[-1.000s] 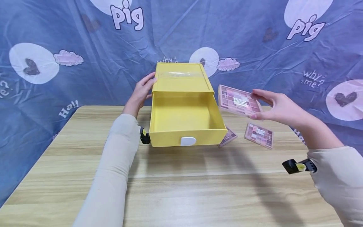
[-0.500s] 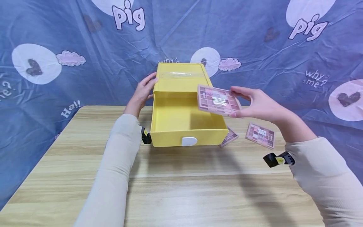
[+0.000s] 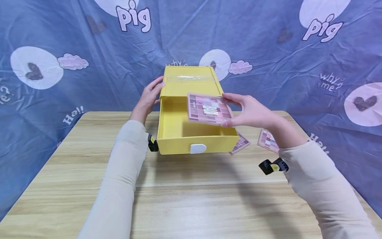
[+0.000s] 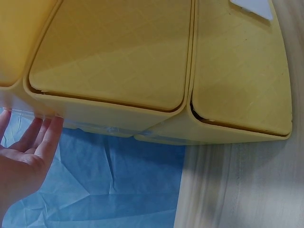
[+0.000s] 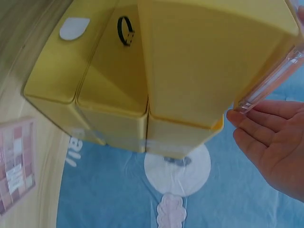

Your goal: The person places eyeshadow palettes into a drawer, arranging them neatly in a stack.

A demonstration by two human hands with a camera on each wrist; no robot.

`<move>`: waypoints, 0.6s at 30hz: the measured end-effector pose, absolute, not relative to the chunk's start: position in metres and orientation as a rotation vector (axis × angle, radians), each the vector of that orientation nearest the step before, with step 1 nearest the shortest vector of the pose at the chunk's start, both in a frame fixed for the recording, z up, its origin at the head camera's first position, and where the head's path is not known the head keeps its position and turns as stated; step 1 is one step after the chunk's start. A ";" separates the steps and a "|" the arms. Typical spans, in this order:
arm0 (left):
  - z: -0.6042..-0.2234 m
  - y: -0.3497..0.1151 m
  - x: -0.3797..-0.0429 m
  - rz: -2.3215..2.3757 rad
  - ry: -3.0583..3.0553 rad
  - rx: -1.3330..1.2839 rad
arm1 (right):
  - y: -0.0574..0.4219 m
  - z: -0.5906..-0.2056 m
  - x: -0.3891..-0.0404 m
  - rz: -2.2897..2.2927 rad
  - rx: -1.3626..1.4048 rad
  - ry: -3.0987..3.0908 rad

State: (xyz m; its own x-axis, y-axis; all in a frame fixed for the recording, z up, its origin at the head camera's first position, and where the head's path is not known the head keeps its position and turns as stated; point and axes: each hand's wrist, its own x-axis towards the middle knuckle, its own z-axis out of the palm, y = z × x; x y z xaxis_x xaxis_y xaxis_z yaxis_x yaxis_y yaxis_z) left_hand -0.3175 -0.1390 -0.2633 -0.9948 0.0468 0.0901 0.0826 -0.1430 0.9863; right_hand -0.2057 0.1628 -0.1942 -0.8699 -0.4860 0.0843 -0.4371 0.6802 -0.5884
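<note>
A yellow drawer unit [image 3: 192,84] stands on the table, its top drawer [image 3: 198,145] pulled out. My left hand [image 3: 148,96] rests on the unit's left side near the top; in the left wrist view the fingers [image 4: 47,135] reach straight against that side. My right hand [image 3: 250,111] pinches a pink eyeshadow palette [image 3: 209,109] by its right edge, thumb below and fingers above. The palette hangs tilted over the open drawer and hides part of its inside. In the right wrist view only the palette's edge [image 5: 273,78] shows.
Two more palettes lie on the wooden table [image 3: 191,205]: one palette [image 3: 241,142] partly behind the drawer, another palette [image 3: 267,140] farther right, partly covered by my right arm. Lower drawer fronts carry a white tab [image 5: 74,28] and a black loop [image 5: 125,31]. A blue printed cloth [image 3: 113,66] hangs behind.
My right hand has carried the palette leftward, from beside the drawer unit to over the open drawer. The left hand stays at the unit's side.
</note>
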 end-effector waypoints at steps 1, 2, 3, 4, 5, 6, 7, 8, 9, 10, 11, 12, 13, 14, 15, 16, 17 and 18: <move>-0.263 -0.140 -0.317 -2.350 -2.042 -0.155 | 0.160 -0.195 -0.206 -0.943 -0.779 2.808; -0.263 -0.140 -0.317 -2.349 -2.042 -0.154 | 0.156 -0.195 -0.206 -0.929 -0.783 2.813; -0.263 -0.140 -0.318 -2.349 -2.043 -0.155 | 0.153 -0.196 -0.206 -0.914 -0.788 2.817; -0.263 -0.141 -0.318 -2.353 -2.039 -0.152 | 0.150 -0.197 -0.207 -0.902 -0.789 2.820; -0.263 -0.141 -0.318 -2.358 -2.034 -0.149 | 0.148 -0.197 -0.207 -0.882 -0.787 2.829; -0.263 -0.141 -0.318 -2.359 -2.035 -0.146 | 0.145 -0.198 -0.207 -0.863 -0.783 2.837; -0.263 -0.141 -0.318 -2.358 -2.038 -0.144 | 0.143 -0.199 -0.208 -0.844 -0.781 2.846; -0.263 -0.141 -0.318 -2.363 -2.033 -0.137 | 0.140 -0.200 -0.208 -0.823 -0.779 2.855; -0.263 -0.141 -0.318 -2.364 -2.035 -0.133 | 0.138 -0.200 -0.209 -0.804 -0.777 2.859; -0.262 -0.141 -0.318 -2.367 -2.032 -0.127 | 0.136 -0.201 -0.210 -0.787 -0.773 2.865; -0.262 -0.141 -0.318 -2.367 -2.033 -0.125 | 0.133 -0.201 -0.210 -0.765 -0.775 2.874; -0.262 -0.141 -0.318 -2.367 -2.034 -0.121 | 0.131 -0.202 -0.211 -0.745 -0.782 2.880; -0.262 -0.141 -0.318 -2.367 -2.032 -0.118 | 0.129 -0.203 -0.212 -0.728 -0.790 2.882; -0.261 -0.141 -0.318 -2.372 -2.026 -0.115 | 0.127 -0.203 -0.213 -0.711 -0.799 2.884; -0.261 -0.141 -0.318 -2.372 -2.026 -0.114 | 0.125 -0.204 -0.213 -0.700 -0.802 2.883; -0.261 -0.140 -0.318 -2.377 -2.023 -0.112 | 0.123 -0.204 -0.213 -0.691 -0.808 2.882; -0.261 -0.140 -0.319 -2.376 -2.023 -0.112 | 0.121 -0.205 -0.214 -0.678 -0.813 2.880; -0.262 -0.140 -0.319 -2.377 -2.024 -0.112 | 0.119 -0.206 -0.214 -0.666 -0.821 2.879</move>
State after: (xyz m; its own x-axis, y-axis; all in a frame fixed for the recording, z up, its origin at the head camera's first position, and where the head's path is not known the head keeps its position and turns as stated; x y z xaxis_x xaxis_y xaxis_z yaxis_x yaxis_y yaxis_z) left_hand -0.3190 -0.1402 -0.2617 -0.9973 0.0334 0.0659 0.0598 -0.1602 0.9853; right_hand -0.2140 0.1189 -0.2057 -0.8541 -0.5181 0.0460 -0.4856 0.7626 -0.4274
